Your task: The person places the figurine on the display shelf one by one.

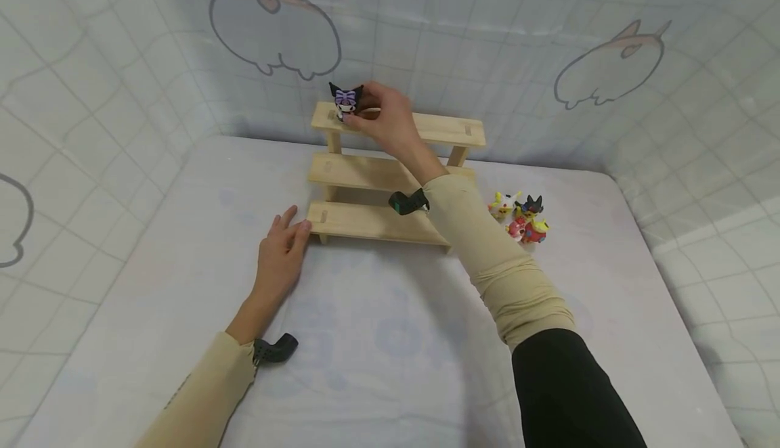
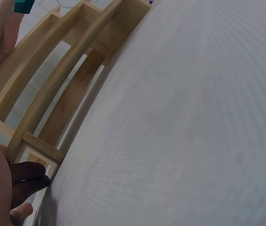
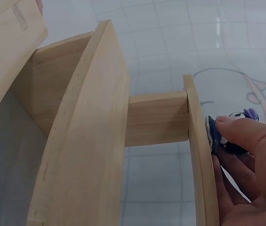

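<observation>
A small black-and-white figurine (image 1: 345, 101) with a purple bow stands upright at the left end of the top step of a three-tier wooden shelf (image 1: 365, 172). My right hand (image 1: 390, 120) pinches it from the right between thumb and fingers. In the right wrist view the figurine (image 3: 238, 115) has its base against the top board, and the thumb lies across its front. My left hand (image 1: 282, 252) touches the left end of the lowest step, fingers extended. The left wrist view shows the left fingers (image 2: 29, 179) beside the shelf's lower leg.
Several colourful figurines (image 1: 519, 218) stand in a cluster on the white cloth (image 1: 378, 340), right of the shelf. Behind the shelf rises a grid-patterned fabric wall (image 1: 451, 28) with animal drawings, and similar fabric hangs at both sides.
</observation>
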`<state>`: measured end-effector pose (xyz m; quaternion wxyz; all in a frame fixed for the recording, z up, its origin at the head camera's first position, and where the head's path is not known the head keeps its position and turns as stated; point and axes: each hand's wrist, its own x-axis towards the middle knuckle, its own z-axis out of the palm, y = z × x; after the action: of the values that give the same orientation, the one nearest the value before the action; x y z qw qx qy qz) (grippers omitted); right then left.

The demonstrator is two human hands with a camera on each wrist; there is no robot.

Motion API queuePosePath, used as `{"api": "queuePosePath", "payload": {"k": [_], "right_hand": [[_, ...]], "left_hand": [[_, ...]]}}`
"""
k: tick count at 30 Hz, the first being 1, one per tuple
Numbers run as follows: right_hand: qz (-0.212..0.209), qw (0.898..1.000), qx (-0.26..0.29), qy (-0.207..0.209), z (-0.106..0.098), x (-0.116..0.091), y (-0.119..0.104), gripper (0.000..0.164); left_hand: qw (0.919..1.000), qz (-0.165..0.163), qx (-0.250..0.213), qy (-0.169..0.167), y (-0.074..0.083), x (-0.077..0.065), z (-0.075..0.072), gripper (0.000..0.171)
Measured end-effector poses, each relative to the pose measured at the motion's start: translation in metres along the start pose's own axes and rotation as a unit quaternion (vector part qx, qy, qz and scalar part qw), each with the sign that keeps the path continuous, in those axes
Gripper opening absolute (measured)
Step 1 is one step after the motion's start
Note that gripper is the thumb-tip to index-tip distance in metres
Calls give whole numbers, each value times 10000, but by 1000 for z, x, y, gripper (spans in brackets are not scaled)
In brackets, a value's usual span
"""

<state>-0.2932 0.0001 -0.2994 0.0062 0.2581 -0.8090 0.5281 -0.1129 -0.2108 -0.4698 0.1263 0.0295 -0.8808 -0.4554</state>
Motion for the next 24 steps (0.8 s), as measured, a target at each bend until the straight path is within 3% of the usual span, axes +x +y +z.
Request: {"api": "queuePosePath", "payload": {"k": [4,10,18,24], "right_hand": [[-122,9999,-59,59,-1,-3,1,29],[-189,9992,105,342,-11,-21,6,46],[-309,9899,842,1097,-19,-71,-19,39],[-229,9841,1105,1370,-17,-99,-11,36]], "left_hand": [[10000,-37,-15,-33,1,0,1,50],[10000,-30,-10,-61,3,1,3,50],[10000,-32,62,-32,-1,2,-1,53],[10000,-76,4,-37,-1,2,-4,53]]}}
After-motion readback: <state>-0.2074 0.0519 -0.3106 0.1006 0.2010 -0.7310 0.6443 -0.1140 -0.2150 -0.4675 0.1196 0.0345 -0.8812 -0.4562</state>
